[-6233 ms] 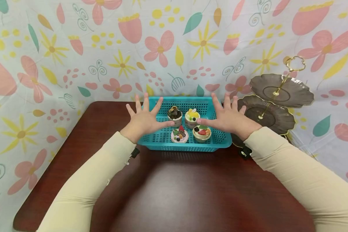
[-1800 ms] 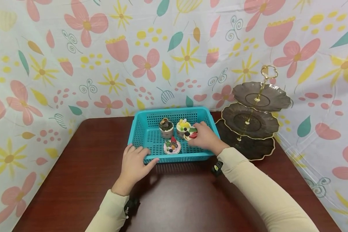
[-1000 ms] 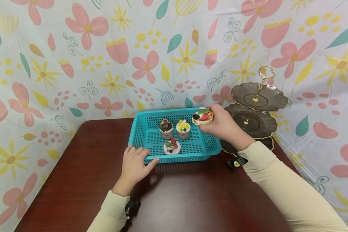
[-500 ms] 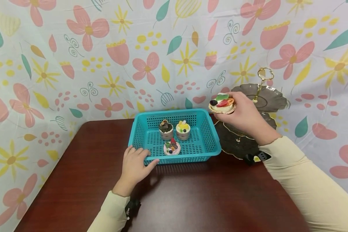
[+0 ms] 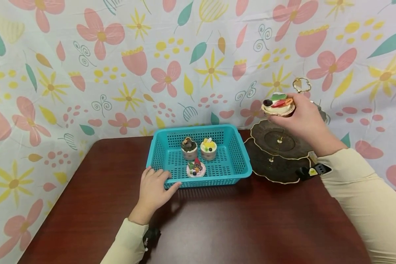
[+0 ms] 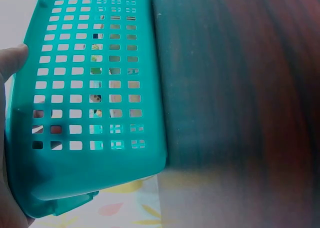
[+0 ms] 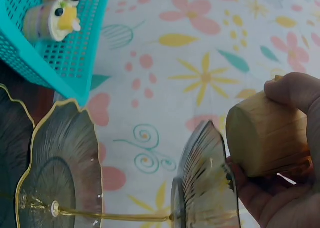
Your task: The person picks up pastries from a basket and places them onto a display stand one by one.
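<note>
My right hand [image 5: 306, 118] holds a cupcake [image 5: 278, 105] topped with berries, strawberry and a green leaf, over the top tier of a three-tier stand [image 5: 274, 169]. That hand hides most of the top tier. In the right wrist view, fingers and thumb grip the sides of the cupcake's pale cup [image 7: 265, 135], close to the top tier [image 7: 212, 180]. My left hand [image 5: 154, 189] grips the near-left rim of the turquoise basket [image 5: 239, 161], fingers over the edge and thumb outside. Inside stand a chocolate cupcake [image 5: 189, 149], a yellow-topped cupcake [image 5: 208, 149] and a pink-creamed one [image 5: 196, 169].
A dark red-brown wooden table [image 5: 214, 223] bears the basket and the stand. The stand rises at the right, with scalloped gold-rimmed plates and a gold ring handle [image 5: 301, 85]. A flower-printed cloth [image 5: 165, 44] hangs behind the table.
My right hand has lifted the fruit-topped cupcake out of the basket and carried it right and up to the stand's top tier. My left hand has come down from above the basket to its rim.
</note>
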A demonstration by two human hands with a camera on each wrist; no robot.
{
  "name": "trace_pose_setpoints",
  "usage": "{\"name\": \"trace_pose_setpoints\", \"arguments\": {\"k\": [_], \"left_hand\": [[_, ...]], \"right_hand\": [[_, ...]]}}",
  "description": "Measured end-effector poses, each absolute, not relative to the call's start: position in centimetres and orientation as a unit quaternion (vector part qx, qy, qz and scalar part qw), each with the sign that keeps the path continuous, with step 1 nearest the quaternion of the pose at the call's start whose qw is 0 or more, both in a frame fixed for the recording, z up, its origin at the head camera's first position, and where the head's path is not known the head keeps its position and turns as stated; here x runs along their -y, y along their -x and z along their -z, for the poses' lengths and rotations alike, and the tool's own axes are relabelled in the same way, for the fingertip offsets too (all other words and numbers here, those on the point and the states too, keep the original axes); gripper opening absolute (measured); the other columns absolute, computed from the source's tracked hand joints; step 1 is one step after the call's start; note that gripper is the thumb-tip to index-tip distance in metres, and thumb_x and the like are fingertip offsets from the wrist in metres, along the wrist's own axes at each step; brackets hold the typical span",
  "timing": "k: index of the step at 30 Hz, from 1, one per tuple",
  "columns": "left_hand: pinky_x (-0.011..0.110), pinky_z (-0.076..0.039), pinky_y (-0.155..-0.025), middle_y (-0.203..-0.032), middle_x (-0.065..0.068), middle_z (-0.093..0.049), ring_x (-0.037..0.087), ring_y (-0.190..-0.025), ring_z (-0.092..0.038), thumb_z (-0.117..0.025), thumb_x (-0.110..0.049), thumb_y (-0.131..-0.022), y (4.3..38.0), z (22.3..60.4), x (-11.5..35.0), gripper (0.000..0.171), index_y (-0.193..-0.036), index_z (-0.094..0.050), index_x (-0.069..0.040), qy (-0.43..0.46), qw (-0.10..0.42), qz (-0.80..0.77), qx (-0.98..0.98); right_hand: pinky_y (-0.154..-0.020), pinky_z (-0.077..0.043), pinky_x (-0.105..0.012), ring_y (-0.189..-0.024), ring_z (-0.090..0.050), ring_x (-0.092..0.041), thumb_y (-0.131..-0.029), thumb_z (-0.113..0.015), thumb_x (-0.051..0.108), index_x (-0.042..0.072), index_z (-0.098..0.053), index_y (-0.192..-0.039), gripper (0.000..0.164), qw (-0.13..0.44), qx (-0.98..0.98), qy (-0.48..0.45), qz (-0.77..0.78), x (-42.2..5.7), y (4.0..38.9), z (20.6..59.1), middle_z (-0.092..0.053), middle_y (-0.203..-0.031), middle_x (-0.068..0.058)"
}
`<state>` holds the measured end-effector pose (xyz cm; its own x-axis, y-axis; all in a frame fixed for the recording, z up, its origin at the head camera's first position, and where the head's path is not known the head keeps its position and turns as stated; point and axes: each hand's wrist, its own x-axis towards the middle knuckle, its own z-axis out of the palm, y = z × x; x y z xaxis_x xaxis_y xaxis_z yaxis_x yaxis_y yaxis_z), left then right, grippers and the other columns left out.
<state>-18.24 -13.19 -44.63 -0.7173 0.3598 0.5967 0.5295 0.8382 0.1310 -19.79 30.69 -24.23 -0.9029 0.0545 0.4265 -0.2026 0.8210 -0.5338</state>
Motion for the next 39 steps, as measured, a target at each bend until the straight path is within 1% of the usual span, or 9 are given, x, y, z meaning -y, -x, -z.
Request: {"name": "trace_pose_setpoints", "arguments": {"k": [7, 13, 18, 20, 25, 27, 32, 36, 39], "left_hand": [[0.061, -0.037, -0.105, -0.083, 0.003, -0.068, 0.029, -0.084, -0.060, -0.068, -0.057, -0.086, 18.2, 44.7, 13.2, 0.045, -0.089, -0.069, -0.012, 0.238, 0.276, 0.148, 0.919], [0.061, -0.037, -0.106, -0.085, 0.002, -0.068, 0.029, -0.086, -0.060, -0.068, -0.058, -0.087, 17.9, 44.7, 13.1, 0.044, -0.090, -0.069, -0.014, 0.236, 0.272, 0.145, 0.922], [0.060, -0.036, -0.106, -0.087, 0.004, -0.070, 0.030, -0.089, -0.061, -0.067, -0.059, -0.087, 17.8, 44.6, 13.2, 0.046, -0.092, -0.071, -0.013, 0.228, 0.268, 0.146, 0.925], [0.060, -0.036, -0.106, -0.087, 0.004, -0.070, 0.031, -0.089, -0.061, -0.067, -0.058, -0.087, 17.8, 44.5, 13.1, 0.047, -0.092, -0.071, -0.012, 0.227, 0.268, 0.148, 0.925], [0.060, -0.036, -0.106, -0.090, 0.005, -0.071, 0.032, -0.091, -0.062, -0.067, -0.058, -0.087, 17.8, 44.3, 13.0, 0.046, -0.093, -0.071, -0.012, 0.229, 0.264, 0.149, 0.925], [0.060, -0.035, -0.107, -0.090, 0.006, -0.072, 0.032, -0.092, -0.062, -0.067, -0.058, -0.087, 17.8, 44.3, 12.9, 0.046, -0.093, -0.071, -0.012, 0.227, 0.264, 0.150, 0.925], [0.060, -0.035, -0.107, -0.091, 0.006, -0.072, 0.033, -0.092, -0.062, -0.068, -0.058, -0.087, 17.8, 44.4, 12.9, 0.046, -0.093, -0.071, -0.012, 0.227, 0.266, 0.150, 0.925], [0.060, -0.035, -0.107, -0.090, 0.006, -0.072, 0.032, -0.092, -0.063, -0.068, -0.059, -0.086, 17.9, 44.5, 12.9, 0.047, -0.093, -0.071, -0.013, 0.228, 0.267, 0.149, 0.924], [0.060, -0.036, -0.106, -0.090, 0.005, -0.071, 0.032, -0.091, -0.063, -0.068, -0.059, -0.087, 18.0, 44.6, 12.9, 0.047, -0.093, -0.071, -0.013, 0.230, 0.268, 0.148, 0.924]], "right_hand": [[-0.085, -0.038, -0.054, -0.106, -0.050, -0.043, -0.085, -0.076, 0.038, -0.003, -0.052, -0.128, 0.064, 0.211, 0.924, 0.005, -0.319, -32.0, 20.4, 24.4, -0.053, -0.119, -0.025], [-0.084, -0.039, -0.051, -0.107, -0.052, -0.043, -0.085, -0.076, 0.046, -0.003, -0.051, -0.130, 0.071, 0.200, 0.924, 0.044, -0.324, -33.1, 21.1, 25.1, -0.055, -0.120, -0.026], [-0.090, -0.040, -0.057, -0.111, -0.050, -0.047, -0.085, -0.073, 0.052, -0.004, -0.046, -0.140, 0.083, 0.180, 0.930, 0.058, -0.315, -33.4, 21.4, 25.1, -0.053, -0.126, -0.032], [-0.088, -0.040, -0.057, -0.110, -0.050, -0.048, -0.085, -0.072, 0.055, -0.004, -0.044, -0.141, 0.085, 0.171, 0.933, 0.062, -0.312, -33.5, 21.4, 25.1, -0.053, -0.126, -0.032], [-0.078, -0.040, -0.048, -0.100, -0.052, -0.044, -0.084, -0.074, 0.054, -0.004, -0.049, -0.130, 0.078, 0.165, 0.934, 0.063, -0.311, -33.7, 21.2, 25.0, -0.055, -0.115, -0.029], [-0.077, -0.040, -0.046, -0.099, -0.052, -0.043, -0.084, -0.074, 0.053, -0.004, -0.049, -0.127, 0.076, 0.163, 0.935, 0.062, -0.309, -33.8, 21.1, 25.0, -0.056, -0.114, -0.028], [-0.078, -0.040, -0.047, -0.100, -0.052, -0.045, -0.084, -0.073, 0.056, -0.005, -0.048, -0.129, 0.079, 0.153, 0.937, 0.070, -0.306, -33.7, 21.1, 24.9, -0.055, -0.115, -0.029], [-0.079, -0.040, -0.047, -0.099, -0.051, -0.044, -0.084, -0.072, 0.057, -0.004, -0.045, -0.126, 0.079, 0.148, 0.935, 0.072, -0.315, -33.8, 21.1, 25.0, -0.054, -0.115, -0.029], [-0.081, -0.040, -0.049, -0.101, -0.051, -0.045, -0.085, -0.071, 0.058, -0.004, -0.043, -0.128, 0.080, 0.143, 0.933, 0.069, -0.324, -34.0, 21.0, 25.1, -0.052, -0.117, -0.029]]}}
